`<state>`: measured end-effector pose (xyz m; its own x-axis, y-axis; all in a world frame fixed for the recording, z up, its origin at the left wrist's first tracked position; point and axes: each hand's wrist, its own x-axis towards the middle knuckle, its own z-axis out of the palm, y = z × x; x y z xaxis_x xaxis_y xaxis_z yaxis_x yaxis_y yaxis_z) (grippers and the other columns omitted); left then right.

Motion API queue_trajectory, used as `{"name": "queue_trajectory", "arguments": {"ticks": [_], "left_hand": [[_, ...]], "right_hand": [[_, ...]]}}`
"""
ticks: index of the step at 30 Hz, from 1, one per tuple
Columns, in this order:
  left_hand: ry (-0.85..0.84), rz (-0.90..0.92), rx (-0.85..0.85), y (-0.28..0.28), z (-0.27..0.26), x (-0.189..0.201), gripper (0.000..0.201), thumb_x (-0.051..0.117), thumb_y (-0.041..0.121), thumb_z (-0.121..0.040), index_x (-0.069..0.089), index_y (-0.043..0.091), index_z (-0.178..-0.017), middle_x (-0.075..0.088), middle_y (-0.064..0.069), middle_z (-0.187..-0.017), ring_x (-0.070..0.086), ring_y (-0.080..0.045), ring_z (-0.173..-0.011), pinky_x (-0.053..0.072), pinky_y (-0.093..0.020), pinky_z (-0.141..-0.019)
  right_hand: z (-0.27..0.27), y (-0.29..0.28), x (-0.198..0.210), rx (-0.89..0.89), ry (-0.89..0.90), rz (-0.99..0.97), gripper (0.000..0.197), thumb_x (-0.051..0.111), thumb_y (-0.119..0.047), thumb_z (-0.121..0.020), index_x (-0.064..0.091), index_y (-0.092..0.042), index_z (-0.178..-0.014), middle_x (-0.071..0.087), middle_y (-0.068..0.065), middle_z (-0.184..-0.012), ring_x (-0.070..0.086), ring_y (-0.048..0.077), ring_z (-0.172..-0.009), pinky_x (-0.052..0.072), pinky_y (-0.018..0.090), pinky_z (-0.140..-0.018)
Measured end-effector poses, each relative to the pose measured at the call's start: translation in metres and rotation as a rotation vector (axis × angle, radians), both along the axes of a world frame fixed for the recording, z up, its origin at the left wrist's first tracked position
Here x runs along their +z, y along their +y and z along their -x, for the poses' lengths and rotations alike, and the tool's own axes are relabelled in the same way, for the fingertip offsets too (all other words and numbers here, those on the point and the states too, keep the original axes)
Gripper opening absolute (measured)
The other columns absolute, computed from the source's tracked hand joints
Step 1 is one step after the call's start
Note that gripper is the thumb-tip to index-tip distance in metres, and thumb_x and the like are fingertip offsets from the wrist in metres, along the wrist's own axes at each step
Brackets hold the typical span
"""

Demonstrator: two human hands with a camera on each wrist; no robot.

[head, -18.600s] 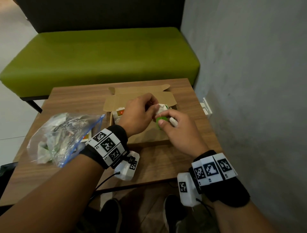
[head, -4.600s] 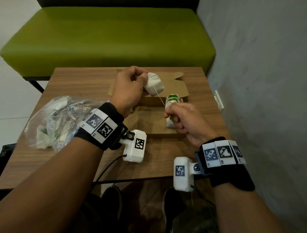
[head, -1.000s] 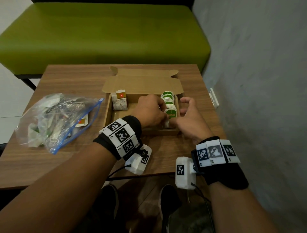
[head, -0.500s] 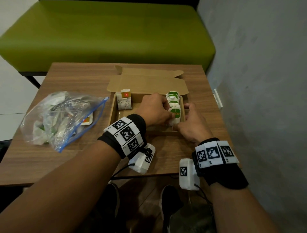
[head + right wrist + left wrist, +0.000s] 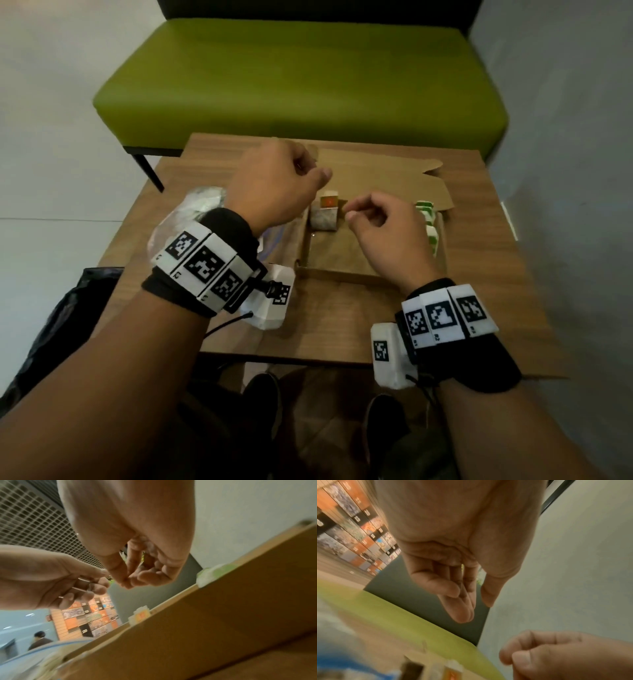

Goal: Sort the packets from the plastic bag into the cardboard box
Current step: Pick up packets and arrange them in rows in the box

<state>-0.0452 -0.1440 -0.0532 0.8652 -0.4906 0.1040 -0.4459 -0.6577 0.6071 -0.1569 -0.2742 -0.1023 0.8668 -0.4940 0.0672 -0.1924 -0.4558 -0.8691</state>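
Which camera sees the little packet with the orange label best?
The head view: the orange-label packet stands upright in the cardboard box. The right wrist view shows only its top over the box wall; the left wrist view shows a blur.

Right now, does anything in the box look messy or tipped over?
No, nothing stands out. In the box, the green packets stand in a row along the right wall, and the orange packet stands upright at the back left. Both hands hover empty.

Both forearms are bare. Each wrist wears a black band [image 5: 202, 236] wrapped by a white strip of black square-code markers [image 5: 448, 317]. A white camera block [image 5: 388, 356] with its own marker hangs beneath each wrist, trailing a thin black cable [image 5: 226, 323]. Dark shoes [image 5: 262, 399] show below.
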Motion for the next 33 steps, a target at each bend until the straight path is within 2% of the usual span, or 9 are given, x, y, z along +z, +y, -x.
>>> {"name": "queue_trajectory", "arguments": {"ticks": [3, 8, 14, 16, 20, 24, 27, 31, 33], "left_hand": [[-0.075, -0.053, 0.089, 0.036, -0.017, 0.003, 0.028, 0.062, 0.044, -0.092, 0.068, 0.018, -0.087, 0.067, 0.005, -0.079, 0.064, -0.013, -0.078, 0.045, -0.027, -0.060], [-0.036, -0.303, 0.320, 0.087, -0.053, -0.016, 0.049, 0.060, 0.059, -0.086, 0.059, 0.024, -0.121, 0.051, -0.010, -0.134, 0.053, -0.031, -0.120, 0.042, -0.045, -0.098], [0.263, -0.373, 0.251, 0.107, -0.064, -0.032, 0.066, 0.056, 0.051, -0.093, 0.046, 0.006, -0.141, 0.050, -0.017, -0.143, 0.049, -0.033, -0.130, 0.041, -0.039, -0.104], [0.265, -0.386, 0.237, 0.108, -0.064, -0.032, 0.052, 0.058, 0.037, -0.094, 0.052, 0.006, -0.135, 0.057, -0.014, -0.133, 0.053, -0.030, -0.120, 0.045, -0.034, -0.094], [0.346, -0.363, 0.252, 0.111, -0.067, -0.033, 0.025, 0.060, 0.030, -0.094, 0.063, 0.006, -0.092, 0.063, -0.009, -0.084, 0.055, -0.019, -0.069, 0.039, -0.026, -0.052], [0.435, -0.340, 0.213, 0.110, -0.064, -0.037, 0.016, 0.059, 0.025, -0.094, 0.058, 0.012, -0.085, 0.056, -0.007, -0.081, 0.053, -0.021, -0.072, 0.039, -0.028, -0.055], [0.503, -0.054, 0.180, 0.105, -0.062, -0.037, 0.020, 0.058, 0.013, -0.092, 0.049, 0.017, -0.074, 0.053, -0.006, -0.079, 0.052, -0.023, -0.074, 0.042, -0.029, -0.059], [0.692, 0.282, 0.095, 0.098, -0.053, -0.030, 0.006, 0.052, 0.007, -0.097, 0.054, 0.013, -0.096, 0.064, -0.003, -0.087, 0.063, -0.016, -0.074, 0.050, -0.028, -0.055], [0.719, 0.370, 0.073, 0.094, -0.051, -0.027, 0.011, 0.053, 0.002, -0.095, 0.051, 0.012, -0.100, 0.064, -0.004, -0.089, 0.066, -0.015, -0.073, 0.054, -0.029, -0.057]], "right_hand": [[-0.019, 0.030, 0.001, 0.173, 0.104, 0.084, 0.012, 0.066, -0.020, -0.095, 0.075, -0.028, -0.096, 0.066, -0.018, -0.084, 0.056, -0.006, -0.075, 0.039, 0.005, -0.063], [-0.041, 0.069, -0.003, 0.313, 0.202, 0.291, 0.018, 0.062, -0.020, -0.094, 0.079, -0.025, -0.097, 0.074, -0.010, -0.097, 0.061, 0.009, -0.092, 0.052, 0.034, -0.088], [-0.051, 0.089, -0.010, 0.359, 0.349, 0.564, 0.027, 0.055, -0.034, -0.098, 0.070, -0.040, -0.118, 0.069, -0.010, -0.122, 0.046, 0.024, -0.122, 0.032, 0.047, -0.103], [-0.051, 0.090, -0.012, 0.346, 0.321, 0.565, 0.033, 0.054, -0.035, -0.098, 0.063, -0.042, -0.129, 0.068, -0.010, -0.123, 0.045, 0.023, -0.121, 0.031, 0.044, -0.100], [-0.053, 0.087, -0.013, 0.275, 0.211, 0.436, 0.043, 0.059, -0.034, -0.097, 0.057, -0.036, -0.140, 0.069, 0.000, -0.119, 0.047, 0.024, -0.119, 0.035, 0.040, -0.102], [-0.052, 0.084, -0.014, 0.217, 0.177, 0.424, 0.041, 0.065, -0.033, -0.094, 0.062, -0.034, -0.135, 0.068, 0.001, -0.112, 0.045, 0.023, -0.114, 0.033, 0.034, -0.095], [-0.050, 0.080, -0.014, 0.181, 0.087, 0.378, 0.036, 0.067, -0.027, -0.091, 0.067, -0.031, -0.127, 0.071, -0.001, -0.104, 0.044, 0.019, -0.100, 0.035, 0.029, -0.080], [-0.048, 0.074, -0.005, 0.112, 0.048, 0.256, 0.035, 0.075, -0.037, -0.087, 0.069, -0.027, -0.119, 0.072, -0.003, -0.107, 0.056, 0.016, -0.095, 0.046, 0.030, -0.080], [-0.046, 0.070, 0.000, 0.098, 0.043, 0.174, 0.042, 0.079, -0.043, -0.083, 0.065, -0.026, -0.119, 0.071, -0.010, -0.101, 0.062, 0.007, -0.087, 0.050, 0.021, -0.078]]}}
